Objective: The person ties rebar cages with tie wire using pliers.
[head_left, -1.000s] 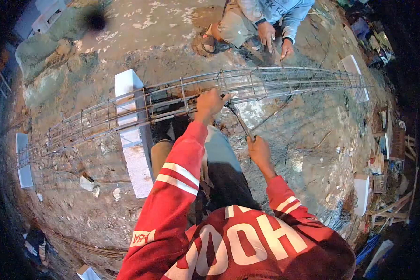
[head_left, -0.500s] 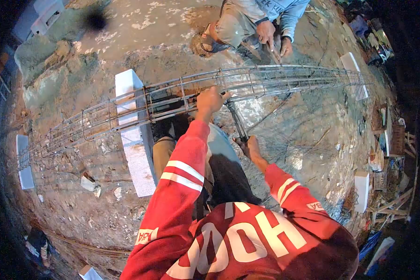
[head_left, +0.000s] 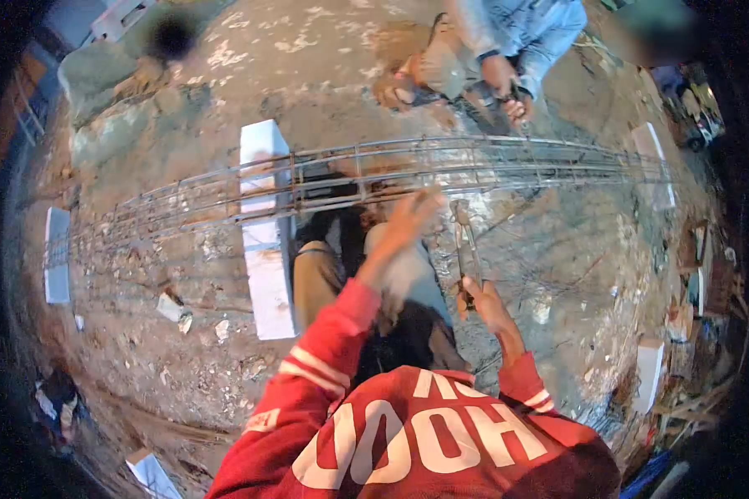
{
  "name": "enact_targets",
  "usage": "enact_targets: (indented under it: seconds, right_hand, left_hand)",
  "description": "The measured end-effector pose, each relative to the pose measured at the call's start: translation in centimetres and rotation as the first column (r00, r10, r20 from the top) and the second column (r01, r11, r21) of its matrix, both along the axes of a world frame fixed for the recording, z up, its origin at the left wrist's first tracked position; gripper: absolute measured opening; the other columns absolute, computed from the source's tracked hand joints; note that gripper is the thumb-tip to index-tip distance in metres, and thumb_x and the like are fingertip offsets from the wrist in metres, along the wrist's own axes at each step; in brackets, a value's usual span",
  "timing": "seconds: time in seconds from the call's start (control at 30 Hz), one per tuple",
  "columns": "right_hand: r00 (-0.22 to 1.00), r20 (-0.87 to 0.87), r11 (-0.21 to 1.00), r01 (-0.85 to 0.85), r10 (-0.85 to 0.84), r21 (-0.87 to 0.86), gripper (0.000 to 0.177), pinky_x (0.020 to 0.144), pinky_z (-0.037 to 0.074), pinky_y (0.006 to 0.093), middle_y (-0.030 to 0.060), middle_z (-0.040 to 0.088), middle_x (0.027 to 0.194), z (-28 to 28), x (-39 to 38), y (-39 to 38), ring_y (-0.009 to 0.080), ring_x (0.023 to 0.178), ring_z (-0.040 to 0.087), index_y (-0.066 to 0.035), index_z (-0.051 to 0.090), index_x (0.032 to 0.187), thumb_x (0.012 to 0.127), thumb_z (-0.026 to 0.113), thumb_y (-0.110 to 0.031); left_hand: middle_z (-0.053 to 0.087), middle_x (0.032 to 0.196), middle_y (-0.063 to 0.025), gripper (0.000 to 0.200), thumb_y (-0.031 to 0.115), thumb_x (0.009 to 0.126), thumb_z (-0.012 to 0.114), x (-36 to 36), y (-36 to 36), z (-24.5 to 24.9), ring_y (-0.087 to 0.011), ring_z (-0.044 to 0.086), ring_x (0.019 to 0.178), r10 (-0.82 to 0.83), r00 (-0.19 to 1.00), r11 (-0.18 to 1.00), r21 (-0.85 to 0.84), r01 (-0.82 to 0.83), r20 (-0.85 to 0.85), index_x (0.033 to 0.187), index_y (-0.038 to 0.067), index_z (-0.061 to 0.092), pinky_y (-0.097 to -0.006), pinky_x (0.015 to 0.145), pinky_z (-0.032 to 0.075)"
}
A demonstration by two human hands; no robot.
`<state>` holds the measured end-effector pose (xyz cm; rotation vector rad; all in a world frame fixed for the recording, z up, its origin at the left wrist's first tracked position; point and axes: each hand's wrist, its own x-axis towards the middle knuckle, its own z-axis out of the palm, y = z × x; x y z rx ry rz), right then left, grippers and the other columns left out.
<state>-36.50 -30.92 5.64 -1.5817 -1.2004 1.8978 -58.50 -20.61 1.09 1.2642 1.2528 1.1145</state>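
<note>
A long cage of steel rebar (head_left: 391,195) with square stirrups stretches across the view, resting on white blocks. Just below its near bars is my left hand (head_left: 404,224), its fingers smeared by motion. My right hand (head_left: 489,306) grips the handles of a pair of pincers (head_left: 467,245). The head of the pincers points away from me, toward the near side of the cage, and its handles stand slightly apart.
Under the cage lies a long white block (head_left: 268,283), with another white block (head_left: 57,254) at far left. Across the cage a person (head_left: 516,50) crouches with both hands together near the bars. Rubble (head_left: 172,308) dots the dirt ground (head_left: 200,358).
My left hand has come off the cage bars and moved toward me and right. The pincers have been drawn back from the cage, nearer my body. The whole view has shifted slightly.
</note>
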Motion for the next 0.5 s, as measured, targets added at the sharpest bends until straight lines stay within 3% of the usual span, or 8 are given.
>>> enact_targets:
  seconds: [0.07,0.13,0.17,0.27,0.3,0.4,0.43,0.5]
  right_hand:
    - [0.997,0.078,1.000,-0.013,0.011,0.028,0.046,0.049,0.040,0.0369,0.0085,0.056,0.057,-0.6,-0.8,-1.7,0.0222,0.052,0.055,-0.004,0.057,0.068,0.094,0.051,-0.041]
    - [0.813,0.574,0.937,-0.266,0.093,0.225,0.049,0.053,0.043,0.0421,0.0123,0.056,0.053,-1.2,-2.0,-2.5,0.0328,0.054,0.056,0.000,0.055,0.065,0.091,0.055,-0.041]
    - [0.812,0.574,0.935,-0.276,0.103,0.223,0.049,0.053,0.043,0.0421,0.0123,0.056,0.053,-0.6,-2.7,-2.6,0.0328,0.054,0.056,0.000,0.055,0.065,0.091,0.055,-0.041]
    - [0.822,0.536,0.876,-0.392,0.194,0.283,0.050,0.079,0.046,0.0405,0.0230,0.063,0.092,3.0,-4.2,-3.2,0.0346,0.088,0.061,0.002,0.057,0.108,0.085,0.061,-0.043]
    - [0.916,0.323,0.877,-0.347,0.239,0.333,0.069,0.091,0.042,0.0388,0.0219,0.059,0.110,1.9,-3.6,-3.1,0.0286,0.103,0.057,0.000,0.042,0.132,0.084,0.063,-0.046]
    - [0.994,0.095,0.810,-0.019,-0.046,0.586,0.078,0.091,0.042,0.0385,0.0159,0.061,0.110,1.9,-4.0,-2.5,0.0257,0.103,0.057,-0.003,0.032,0.141,0.084,0.063,-0.046]
    - [0.995,0.085,0.800,-0.004,-0.060,0.600,0.084,0.093,0.040,0.0384,0.0149,0.056,0.118,4.0,-4.1,-1.9,0.0249,0.109,0.053,-0.006,0.021,0.147,0.085,0.062,-0.046]
    - [0.995,-0.083,0.867,-0.010,0.060,0.498,0.080,0.092,0.040,0.0344,0.0151,0.056,0.118,6.1,-5.0,-0.5,0.0206,0.109,0.052,-0.008,0.023,0.147,0.087,0.057,-0.050]
  left_hand:
    - [0.060,0.113,-0.0103,0.043,0.037,0.091,0.057,2.8,-4.9,2.1,-0.0234,0.054,0.103,0.116,0.992,0.993,0.020,-0.117,0.057,0.120,0.006,0.058,-0.0338,0.095,0.038]
    - [0.059,0.113,-0.0078,0.041,0.033,0.091,0.059,4.0,-6.3,0.3,-0.0216,0.055,0.100,0.252,0.957,0.968,-0.020,-0.251,0.143,0.121,0.005,0.057,-0.0322,0.092,0.041]
    - [0.058,0.113,-0.0054,0.039,0.028,0.091,0.060,4.0,-6.6,-0.8,-0.0198,0.056,0.098,0.372,0.899,0.928,-0.063,-0.367,0.231,0.121,0.005,0.056,-0.0305,0.089,0.043]
    - [0.059,0.105,-0.0035,0.031,0.021,0.091,0.061,2.4,-7.8,-4.0,-0.0138,0.057,0.088,0.410,0.790,0.910,-0.263,-0.320,0.455,0.117,0.006,0.058,-0.0265,0.076,0.047]
    - [0.060,0.098,-0.0035,0.026,0.019,0.092,0.059,1.0,-8.5,-0.6,-0.0084,0.055,0.081,0.408,0.739,0.904,-0.348,-0.247,0.536,0.113,0.004,0.058,-0.0231,0.066,0.047]
    - [0.061,0.092,-0.0045,0.025,0.018,0.091,0.060,-1.2,-9.0,1.7,-0.0082,0.055,0.078,0.392,0.814,0.920,-0.168,-0.354,0.429,0.111,0.002,0.059,-0.0221,0.065,0.046]
    - [0.062,0.091,-0.0036,0.027,0.016,0.090,0.062,-1.6,-9.2,1.6,-0.0091,0.056,0.079,0.382,0.734,0.924,-0.236,-0.300,0.562,0.111,0.000,0.059,-0.0221,0.066,0.046]
    - [0.063,0.091,-0.0034,0.027,0.015,0.089,0.063,-2.0,-9.5,2.9,-0.0092,0.057,0.079,0.355,0.811,0.934,-0.148,-0.324,0.465,0.110,-0.001,0.059,-0.0224,0.066,0.047]
